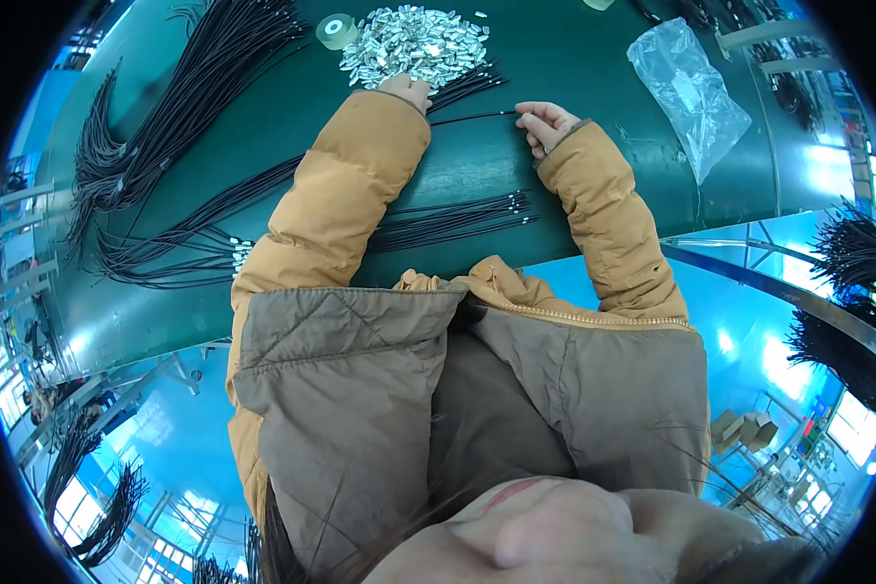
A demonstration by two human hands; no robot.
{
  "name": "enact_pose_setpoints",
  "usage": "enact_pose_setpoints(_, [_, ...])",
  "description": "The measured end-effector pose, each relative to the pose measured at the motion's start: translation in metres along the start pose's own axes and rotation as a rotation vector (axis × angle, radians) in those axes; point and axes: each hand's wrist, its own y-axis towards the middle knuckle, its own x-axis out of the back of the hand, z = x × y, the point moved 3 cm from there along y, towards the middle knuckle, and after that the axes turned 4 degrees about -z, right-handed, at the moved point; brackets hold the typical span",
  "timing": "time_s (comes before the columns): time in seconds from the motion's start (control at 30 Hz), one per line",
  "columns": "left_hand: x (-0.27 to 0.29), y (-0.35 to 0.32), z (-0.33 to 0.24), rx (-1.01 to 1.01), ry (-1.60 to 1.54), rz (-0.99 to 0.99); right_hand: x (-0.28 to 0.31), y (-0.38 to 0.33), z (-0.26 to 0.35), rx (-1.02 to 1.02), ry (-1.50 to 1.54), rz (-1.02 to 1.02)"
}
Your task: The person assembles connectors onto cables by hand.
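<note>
The right hand (545, 125) pinches one thin black cord (472, 118) near its metal tip, the cord lying on the green desk (574, 68) and running toward the left hand (406, 90). The left hand rests at the heap of small silver clips (414, 44); whether its grip is closed I cannot tell. The cord looks light and limp, so holding it close to the tip seems best.

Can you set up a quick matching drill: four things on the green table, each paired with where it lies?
Things:
1. pile of metal clips
2. plastic bag
3. tape roll
4. single black cord

Places:
A. far right of the table
B. between the two hands
C. just left of the clips
D. beyond the left hand

Pairs: 1-D, 2-A, 3-C, 4-B
</note>
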Motion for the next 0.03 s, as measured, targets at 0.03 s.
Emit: enact_pose_setpoints(0.03, [-0.0019,-0.0011,0.0014,-0.009,0.011,-0.035,-0.0007,-0.0002,-0.0002,0.003,-0.040,-0.019])
